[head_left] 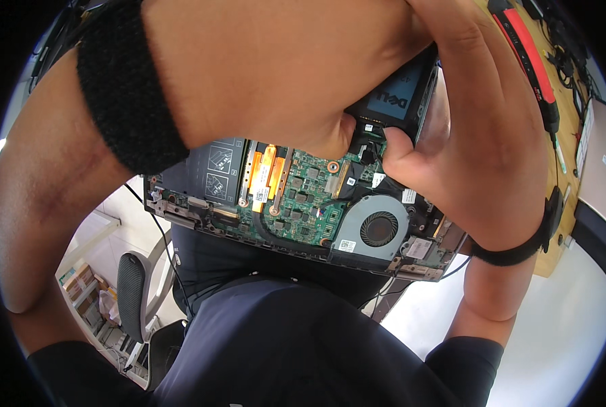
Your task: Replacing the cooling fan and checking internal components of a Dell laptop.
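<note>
A laptop with its inside laid bare [310,203] lies tilted in front of my body. It shows a green circuit board, a copper heat sink [266,173], a grey round fan [360,224] and a dark part with a blue label [388,98]. My left hand [303,88] reaches across the far side, its bent thumb by a small white-labelled connector [369,127]. From the right, my right hand [466,115] curves around the laptop's corner, its thumb at the black cables just beside that connector. Both hands look closed on the laptop; most fingers are hidden or cut off.
A red-and-black screwdriver [530,57] lies on the wooden table [566,129] at the right, near black cables [567,71]. Black bands circle both my forearms. A grey chair [133,295] and a shelf with boxes [83,285] stand at the lower left.
</note>
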`<control>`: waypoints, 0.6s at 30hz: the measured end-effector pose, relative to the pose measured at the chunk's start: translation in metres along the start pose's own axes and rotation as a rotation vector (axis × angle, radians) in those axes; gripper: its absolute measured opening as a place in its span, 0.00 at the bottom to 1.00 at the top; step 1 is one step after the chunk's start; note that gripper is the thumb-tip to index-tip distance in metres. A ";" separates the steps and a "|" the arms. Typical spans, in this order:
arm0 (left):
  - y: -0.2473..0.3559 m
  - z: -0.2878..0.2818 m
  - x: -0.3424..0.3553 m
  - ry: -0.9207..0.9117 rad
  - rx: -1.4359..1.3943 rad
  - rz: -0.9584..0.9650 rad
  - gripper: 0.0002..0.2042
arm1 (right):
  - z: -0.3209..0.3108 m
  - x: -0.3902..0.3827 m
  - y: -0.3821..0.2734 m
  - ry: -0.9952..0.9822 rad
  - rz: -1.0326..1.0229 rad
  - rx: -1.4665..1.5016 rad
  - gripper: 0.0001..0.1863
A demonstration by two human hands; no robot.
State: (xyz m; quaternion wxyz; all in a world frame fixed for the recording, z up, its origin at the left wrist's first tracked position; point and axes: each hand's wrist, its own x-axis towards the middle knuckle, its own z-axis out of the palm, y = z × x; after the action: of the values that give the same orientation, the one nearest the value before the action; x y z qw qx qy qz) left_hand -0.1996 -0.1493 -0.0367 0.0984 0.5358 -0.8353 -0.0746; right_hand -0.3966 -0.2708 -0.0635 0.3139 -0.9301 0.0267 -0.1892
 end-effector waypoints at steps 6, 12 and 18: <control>0.000 -0.018 0.002 -0.175 -0.075 -0.083 0.20 | -0.001 0.000 0.000 0.000 0.000 -0.004 0.32; 0.002 -0.008 0.000 -0.119 0.017 -0.047 0.19 | -0.001 0.000 0.001 -0.002 -0.003 -0.007 0.32; 0.003 -0.003 0.002 -0.069 0.048 -0.054 0.19 | 0.000 -0.001 0.002 -0.004 -0.005 -0.004 0.32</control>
State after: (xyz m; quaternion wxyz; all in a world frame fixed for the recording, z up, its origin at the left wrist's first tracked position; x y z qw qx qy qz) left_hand -0.2024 -0.1503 -0.0327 0.0545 0.5575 -0.8249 -0.0755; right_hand -0.3971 -0.2721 -0.0646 0.3118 -0.9310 0.0242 -0.1881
